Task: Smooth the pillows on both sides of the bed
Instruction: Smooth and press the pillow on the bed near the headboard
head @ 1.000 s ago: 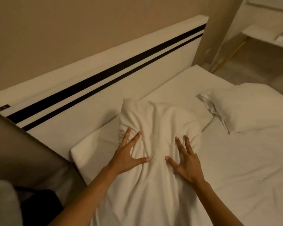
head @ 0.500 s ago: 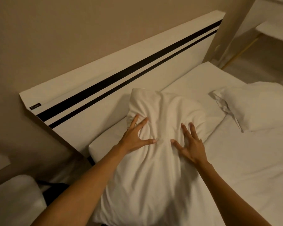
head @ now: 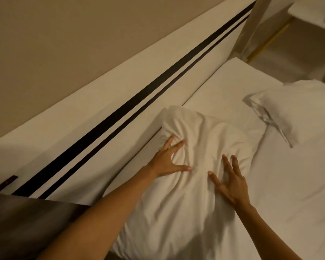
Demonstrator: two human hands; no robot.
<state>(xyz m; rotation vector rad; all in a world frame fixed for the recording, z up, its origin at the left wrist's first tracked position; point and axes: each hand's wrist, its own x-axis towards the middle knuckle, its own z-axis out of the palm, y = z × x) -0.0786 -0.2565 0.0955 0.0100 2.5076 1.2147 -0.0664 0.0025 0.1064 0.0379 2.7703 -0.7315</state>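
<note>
A white, creased pillow (head: 186, 203) lies lengthwise on the near side of the bed, its far end close to the headboard. My left hand (head: 165, 160) presses flat on its upper left part, fingers spread, with fabric bunched around the fingertips. My right hand (head: 229, 182) presses flat on its right part, fingers also spread. Neither hand grips anything. A second white pillow (head: 298, 111) lies on the far side of the bed at the right, untouched, its open end facing the first pillow.
A white headboard (head: 83, 113) with two black stripes runs along the beige wall. The white sheet (head: 289, 184) covers the mattress. A white table with gold legs (head: 308, 19) stands beyond the bed's far corner. A dark surface (head: 26, 228) sits at the lower left.
The view has swung and moved closer to the headboard. Both hands have stayed pressed on the near pillow, sliding slightly toward its far end.
</note>
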